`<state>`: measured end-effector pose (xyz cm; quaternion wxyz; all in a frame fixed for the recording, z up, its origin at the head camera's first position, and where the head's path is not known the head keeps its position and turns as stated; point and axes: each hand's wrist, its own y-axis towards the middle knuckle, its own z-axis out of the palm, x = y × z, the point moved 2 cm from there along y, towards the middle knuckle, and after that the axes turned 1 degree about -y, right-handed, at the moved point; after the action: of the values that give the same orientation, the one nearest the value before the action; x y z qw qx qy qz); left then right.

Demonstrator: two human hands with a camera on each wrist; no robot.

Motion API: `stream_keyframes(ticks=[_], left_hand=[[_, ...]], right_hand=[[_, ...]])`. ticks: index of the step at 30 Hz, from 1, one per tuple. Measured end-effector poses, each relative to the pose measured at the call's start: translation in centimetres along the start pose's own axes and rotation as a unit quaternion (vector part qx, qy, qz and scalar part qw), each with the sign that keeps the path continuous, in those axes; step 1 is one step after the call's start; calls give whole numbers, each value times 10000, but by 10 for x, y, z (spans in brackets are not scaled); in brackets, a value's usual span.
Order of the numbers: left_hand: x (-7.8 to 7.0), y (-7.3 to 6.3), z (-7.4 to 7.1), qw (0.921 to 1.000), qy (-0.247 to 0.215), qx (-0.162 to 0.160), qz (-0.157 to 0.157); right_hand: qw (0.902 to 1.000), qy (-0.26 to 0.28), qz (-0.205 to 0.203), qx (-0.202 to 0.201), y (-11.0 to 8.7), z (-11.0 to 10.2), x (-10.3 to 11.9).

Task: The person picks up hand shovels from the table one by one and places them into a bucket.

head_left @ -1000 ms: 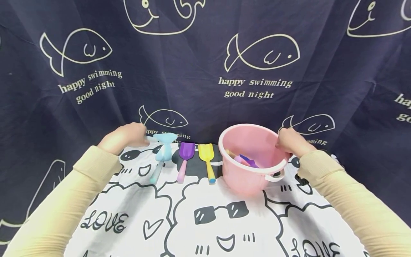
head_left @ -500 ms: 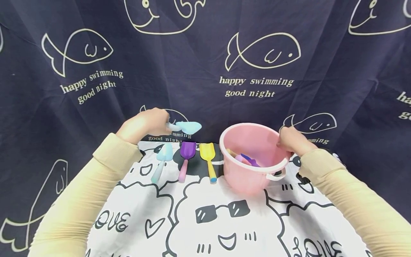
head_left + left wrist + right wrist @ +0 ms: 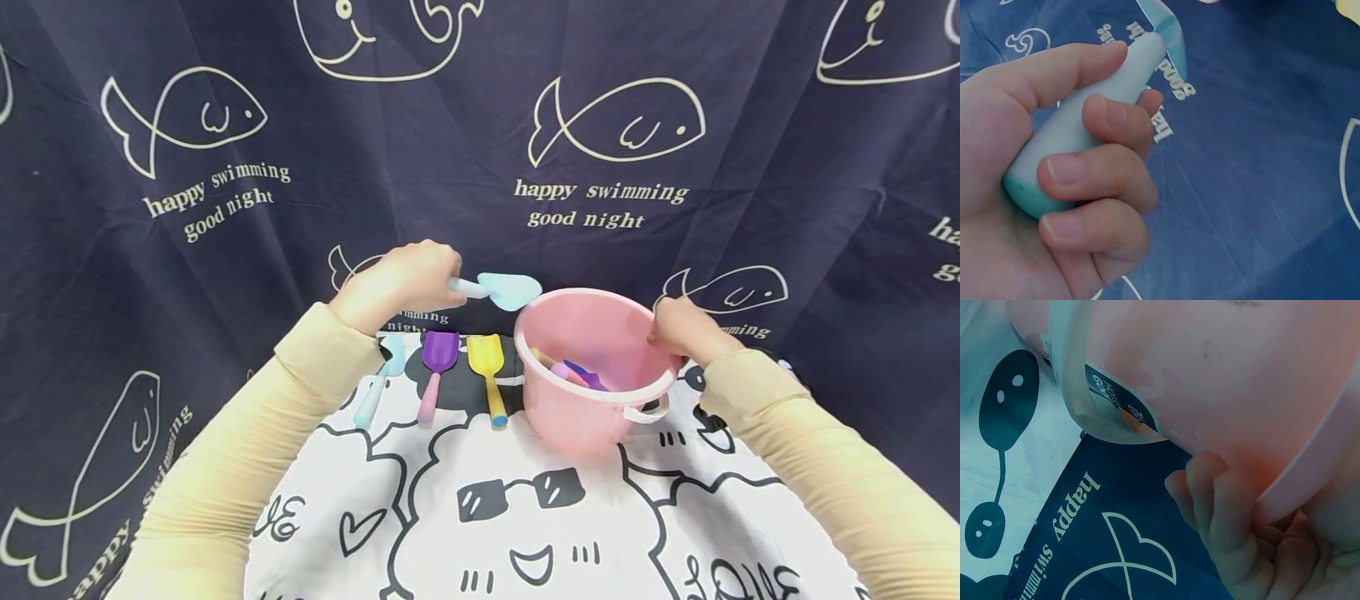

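My left hand [image 3: 412,279] grips a light blue toy shovel [image 3: 512,292] by its handle, the blade pointing right and overlapping the left rim of the pink bucket [image 3: 573,421] in the head view. In the left wrist view, fingers and thumb wrap round the pale handle [image 3: 1063,137] with its teal end. My right hand [image 3: 688,329] holds the bucket's right rim, fingers outside the wall in the right wrist view. Several toy pieces, among them a purple one [image 3: 592,380], lie inside the bucket, which stands upright.
Left of the bucket lie a second light blue shovel [image 3: 369,402], partly behind my left sleeve, a purple shovel [image 3: 439,352] with a pink handle and a yellow shovel [image 3: 486,355]. A dark blue curtain [image 3: 420,167] rises behind the white patterned tablecloth [image 3: 555,533].
My left hand has carried the light blue shovel up and rightward from over the second blue one to the bucket's left rim. My right hand stays on the bucket.
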<state>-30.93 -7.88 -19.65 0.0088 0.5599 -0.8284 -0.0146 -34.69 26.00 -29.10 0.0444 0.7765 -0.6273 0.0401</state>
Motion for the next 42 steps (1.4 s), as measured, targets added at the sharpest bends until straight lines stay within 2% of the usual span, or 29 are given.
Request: stream_keyframes(ticks=[5,9,16,20,24,27,32,42], left_hand=[[-15,6,0,9997,-95,-134,207],[-26,14,4,9992,-166,-117,339],[-42,31,17,9978,-315,-29,583],[-52,40,24,9973,-424,171,569],[-65,49,31,9961,-521,448,561],[-74,56,39,9948,-532,515,700],[-85,66,56,9933,-536,373,956],[-98,80,85,9927,-453,338,1066]], right_hand=[[9999,-99,34,-47,2,1,1],[9999,-147,-19,-66,3,1,0],[9999,-72,-34,-154,7,3,-6],[9998,-95,47,-147,10,3,-8],[9998,-137,-46,-125,8,1,-4],[9996,-228,-112,-134,6,0,-2],[9991,-353,-143,-171,4,1,-2],[9991,-339,-160,-196,3,2,-2]])
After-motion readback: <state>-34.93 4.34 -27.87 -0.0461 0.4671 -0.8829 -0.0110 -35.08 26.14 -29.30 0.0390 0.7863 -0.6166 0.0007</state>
